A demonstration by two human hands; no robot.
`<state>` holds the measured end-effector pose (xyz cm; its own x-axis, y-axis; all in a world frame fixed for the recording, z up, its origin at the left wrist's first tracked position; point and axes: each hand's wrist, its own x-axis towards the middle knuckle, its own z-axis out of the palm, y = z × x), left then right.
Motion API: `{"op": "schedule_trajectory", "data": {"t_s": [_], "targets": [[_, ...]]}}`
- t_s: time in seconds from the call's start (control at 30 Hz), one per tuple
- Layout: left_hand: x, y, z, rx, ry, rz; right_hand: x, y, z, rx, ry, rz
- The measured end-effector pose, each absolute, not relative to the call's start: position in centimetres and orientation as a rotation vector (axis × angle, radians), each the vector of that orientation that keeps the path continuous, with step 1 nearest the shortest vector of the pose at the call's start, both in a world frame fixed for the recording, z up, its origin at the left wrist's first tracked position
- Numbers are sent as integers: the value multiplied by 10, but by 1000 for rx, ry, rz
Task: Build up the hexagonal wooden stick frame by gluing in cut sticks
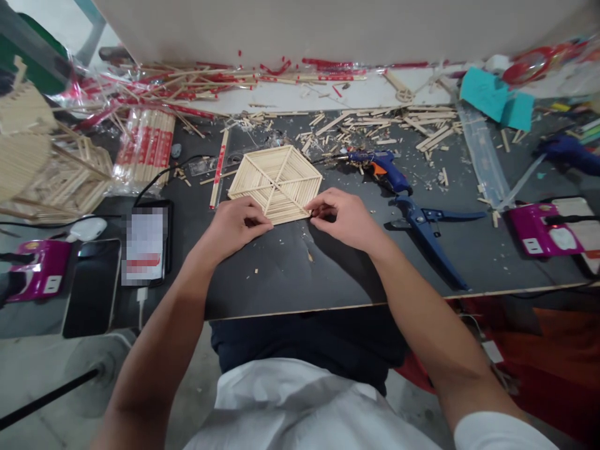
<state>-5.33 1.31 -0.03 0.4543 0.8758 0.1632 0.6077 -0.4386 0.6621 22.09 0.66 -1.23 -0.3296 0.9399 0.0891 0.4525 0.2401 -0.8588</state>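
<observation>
1. Hexagonal stick panel (pixel 285 172) is lying on dark table (pixel 290 275), between both hands.
2. Left hand (pixel 238 220) is pointing inward, back up, fingers curling, thumb and index resting at the panel's near-left corner.
3. Right hand (pixel 344 217) is mirroring it at near-right corner, fingers bent.
4. Fingertips small; can't tell whether either is pinching.
5. Glue gun (pixel 396 178) is lying beyond right hand.

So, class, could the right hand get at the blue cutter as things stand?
Probably yes: the right hand is at a corner of the stick hexagon, and the blue cutter lies nearby to its right, with nothing visibly blocking the way.
</observation>
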Motion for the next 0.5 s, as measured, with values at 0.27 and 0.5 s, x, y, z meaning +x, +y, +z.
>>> {"op": "schedule_trajectory", "data": {"t_s": [0.27, 0.5], "targets": [[-49, 11, 3, 2171, 1268, 677, 221, 7, -15, -1257, -1922, 945], [-47, 8, 2, 2110, 1298, 682, 217, 7, -13, -1302, -1914, 904]]}}
